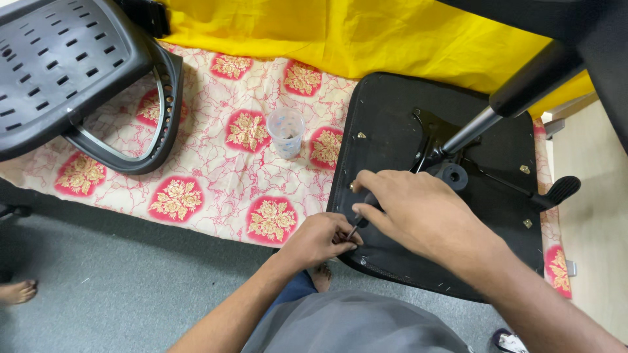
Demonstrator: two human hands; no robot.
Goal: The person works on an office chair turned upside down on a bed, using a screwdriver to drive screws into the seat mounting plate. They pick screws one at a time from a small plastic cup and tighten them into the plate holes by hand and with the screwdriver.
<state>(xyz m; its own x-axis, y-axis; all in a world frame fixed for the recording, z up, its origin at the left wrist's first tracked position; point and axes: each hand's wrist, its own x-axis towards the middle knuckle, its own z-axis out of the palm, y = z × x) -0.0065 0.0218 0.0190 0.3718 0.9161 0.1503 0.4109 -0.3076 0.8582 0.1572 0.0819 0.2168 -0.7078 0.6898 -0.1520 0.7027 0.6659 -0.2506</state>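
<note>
An upturned black chair seat (392,124) lies on a patterned cloth, its metal mechanism (435,147) and gas cylinder (471,131) pointing up. My right hand (412,209) is closed around the dark handle of a screwdriver (358,221) at the seat's near left edge. The tool's thin shaft slants down toward my left hand (320,238), whose fingers pinch it near the tip. Whether a screw sits under the tip is hidden by my fingers.
A clear plastic cup (286,132) holding small parts stands on the cream and red floral cloth (216,176). A black perforated chair backrest (65,65) lies far left. Yellow fabric (366,36) runs along the back. A bare foot (16,292) of another person shows at left. Grey floor (118,287) is nearest.
</note>
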